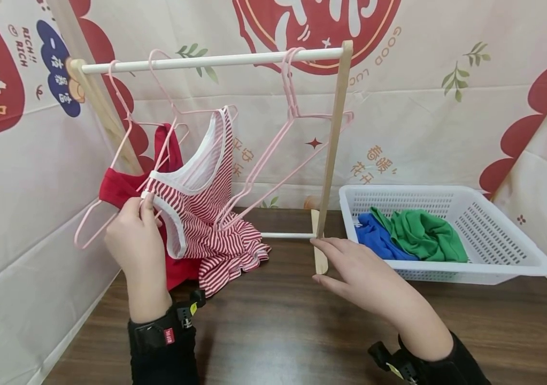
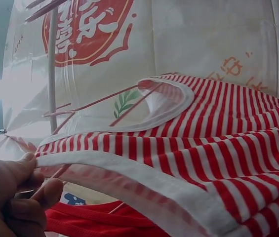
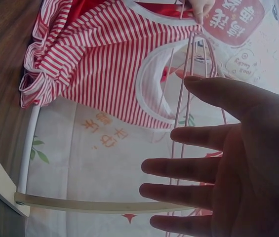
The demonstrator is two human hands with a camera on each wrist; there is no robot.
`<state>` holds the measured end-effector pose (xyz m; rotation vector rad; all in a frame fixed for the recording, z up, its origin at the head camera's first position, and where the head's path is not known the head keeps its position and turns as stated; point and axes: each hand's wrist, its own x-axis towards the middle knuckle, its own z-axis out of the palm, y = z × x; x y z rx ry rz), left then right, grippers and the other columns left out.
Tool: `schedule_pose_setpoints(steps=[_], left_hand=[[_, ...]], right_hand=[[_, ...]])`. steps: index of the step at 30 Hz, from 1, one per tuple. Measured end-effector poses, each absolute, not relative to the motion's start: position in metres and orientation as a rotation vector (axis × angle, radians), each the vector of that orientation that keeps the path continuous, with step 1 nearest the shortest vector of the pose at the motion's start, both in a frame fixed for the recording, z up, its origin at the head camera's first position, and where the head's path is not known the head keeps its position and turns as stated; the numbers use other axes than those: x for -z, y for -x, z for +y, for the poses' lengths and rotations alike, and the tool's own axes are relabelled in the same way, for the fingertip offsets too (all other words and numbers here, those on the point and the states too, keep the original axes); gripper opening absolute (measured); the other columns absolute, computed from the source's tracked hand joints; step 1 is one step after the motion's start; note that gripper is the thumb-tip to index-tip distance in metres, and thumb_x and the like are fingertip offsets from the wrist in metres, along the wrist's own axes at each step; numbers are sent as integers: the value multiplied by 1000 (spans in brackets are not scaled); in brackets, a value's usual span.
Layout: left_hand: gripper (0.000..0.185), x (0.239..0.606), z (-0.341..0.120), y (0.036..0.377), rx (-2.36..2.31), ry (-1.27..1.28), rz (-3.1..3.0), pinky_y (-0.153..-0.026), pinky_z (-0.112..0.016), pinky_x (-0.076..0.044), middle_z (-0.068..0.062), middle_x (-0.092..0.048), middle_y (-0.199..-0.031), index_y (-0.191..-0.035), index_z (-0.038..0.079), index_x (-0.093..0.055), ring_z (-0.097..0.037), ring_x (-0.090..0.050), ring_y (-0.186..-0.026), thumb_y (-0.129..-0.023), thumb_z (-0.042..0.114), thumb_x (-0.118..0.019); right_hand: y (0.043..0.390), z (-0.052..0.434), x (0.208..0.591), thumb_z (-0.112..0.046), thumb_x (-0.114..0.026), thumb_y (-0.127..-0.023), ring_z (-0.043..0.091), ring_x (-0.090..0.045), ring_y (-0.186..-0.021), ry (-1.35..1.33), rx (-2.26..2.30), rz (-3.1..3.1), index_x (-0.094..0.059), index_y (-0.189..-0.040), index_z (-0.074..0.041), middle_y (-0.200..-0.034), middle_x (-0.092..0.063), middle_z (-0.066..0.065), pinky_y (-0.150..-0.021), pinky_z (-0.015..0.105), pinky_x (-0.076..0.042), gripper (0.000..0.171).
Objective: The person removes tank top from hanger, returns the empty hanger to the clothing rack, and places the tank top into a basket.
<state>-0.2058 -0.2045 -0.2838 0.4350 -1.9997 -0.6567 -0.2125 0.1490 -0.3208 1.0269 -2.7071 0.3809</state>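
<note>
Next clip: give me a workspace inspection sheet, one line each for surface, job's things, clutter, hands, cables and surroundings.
Surface: dark wooden table.
Job's things: striped top on a pink hanger hung from the rack; red garment behind it.
Clutter: white basket holding a green cloth and a blue cloth; spare hangers on the rail.
Hands: left hand pinches the striped top's edge; right hand open beside the rack's post.
Cables: nothing seen.
Surroundings: printed cloth backdrop.

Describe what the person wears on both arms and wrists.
Both hands, left hand and right hand, are bare. Each forearm has a black sleeve. A black wrist-mounted device sits on each wrist; the left one carries a small red label and a yellow mark.
</note>
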Motion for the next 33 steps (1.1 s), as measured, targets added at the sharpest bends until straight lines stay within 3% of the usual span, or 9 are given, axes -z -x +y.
schedule_pose_setpoints(steps=[5,12,20,33], left_hand=[[44,288,-203,212,694,-355,-1921,-66,-38,-45,-18,-64,-75,-96,-1,-68,-31,-61,-68,-100,39,-51],[43,291,-206,214,753,-290,-1887,-67,-32,-46,-16,-64,-74,-94,0,-69,-27,-61,-66,-99,39,-53],[40,291,-210,213,788,-236,-1890,-67,-16,-41,-14,-66,-74,-94,1,-70,-23,-62,-65,-98,38,-57],[37,297,-214,211,669,-106,-1924,-61,-22,-39,-15,-65,-70,-93,-1,-69,-28,-62,-63,-98,33,-57]], right_hand=[[213,149,321,-38,-70,-89,32,-56,-119,-1019,-384,-2714,-50,-140,-8,-131,-58,13,-96,50,-44,63],[213,150,320,-40,-69,-90,34,-56,-119,-1010,-384,-2736,-50,-140,-7,-133,-57,15,-96,52,-44,63],[214,152,318,-43,-67,-91,34,-55,-120,-1004,-388,-2736,-49,-141,-7,-134,-56,15,-97,51,-44,64],[214,151,319,-41,-66,-92,31,-57,-116,-1028,-393,-2705,-51,-139,-6,-129,-59,13,-96,49,-45,60]])
